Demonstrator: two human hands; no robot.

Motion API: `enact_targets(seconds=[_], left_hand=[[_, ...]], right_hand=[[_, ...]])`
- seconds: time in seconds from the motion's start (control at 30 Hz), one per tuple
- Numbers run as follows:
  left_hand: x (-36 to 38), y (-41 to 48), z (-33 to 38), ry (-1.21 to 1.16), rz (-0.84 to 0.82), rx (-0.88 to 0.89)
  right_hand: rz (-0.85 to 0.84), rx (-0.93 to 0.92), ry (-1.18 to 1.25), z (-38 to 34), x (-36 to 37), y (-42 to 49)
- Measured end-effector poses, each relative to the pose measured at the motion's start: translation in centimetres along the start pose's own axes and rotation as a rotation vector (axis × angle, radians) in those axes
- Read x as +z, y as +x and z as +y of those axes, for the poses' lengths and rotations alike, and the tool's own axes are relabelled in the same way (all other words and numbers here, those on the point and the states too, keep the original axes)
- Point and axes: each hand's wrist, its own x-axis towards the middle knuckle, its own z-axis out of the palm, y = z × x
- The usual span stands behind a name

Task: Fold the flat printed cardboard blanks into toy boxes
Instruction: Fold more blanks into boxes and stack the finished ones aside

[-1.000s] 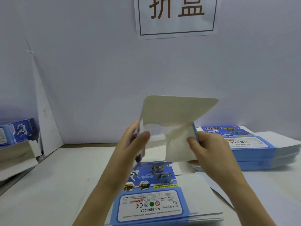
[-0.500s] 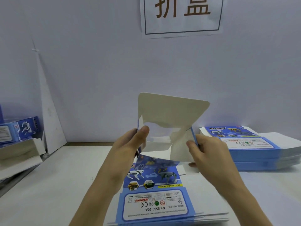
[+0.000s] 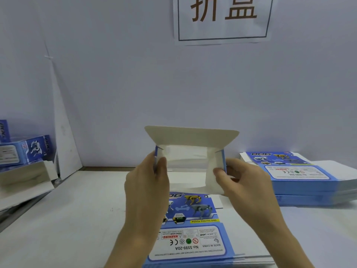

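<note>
I hold a cardboard box blank [image 3: 188, 157] up in front of me, opened into a rectangular tube with its white inside facing me and its top flap standing up. My left hand [image 3: 147, 182] grips its left side, thumb inside the wall. My right hand [image 3: 245, 182] pinches its right side, thumb pressed on the inner side flap. Under my hands a stack of flat printed blanks [image 3: 193, 229] lies on the table, blue with robot dog pictures.
A second, thicker stack of flat blanks [image 3: 301, 176] sits at the right. Folded blue boxes [image 3: 25, 149] rest at the far left above an open white carton [image 3: 25, 176]. A paper sign [image 3: 222, 18] hangs on the wall behind the white table [image 3: 77, 209].
The blank has gone from skewed and half flat to a squared, wide-open tube. Both hands have spread apart to its two sides, and the top flap now stands level.
</note>
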Motion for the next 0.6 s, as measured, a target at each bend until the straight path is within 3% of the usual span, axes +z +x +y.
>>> enact_targets(seconds=[0.13,0.3,0.4,0.47,0.6], left_hand=[[0.1,-0.5,1.0,0.087,0.073,0.075],[0.2,-0.3,0.1,0.075,0.048,0.1],[0.4,-0.6,0.1,0.133,0.021,0.128],[0.5,-0.8,0.4,0.054,-0.022,0.174],[0.3,-0.5,0.3,-0.363,-0.242,0.041]], right_hand=[[0.076,-0.035,-0.163,0.6,0.0,0.1],[-0.029,0.07,0.018,0.4,0.0,0.2],[-0.042,0.124,-0.02,0.6,0.2,0.1],[-0.036,0.17,-0.001,0.8,0.1,0.2],[0.042,0.389,0.466,1.2,-0.8,1.1]])
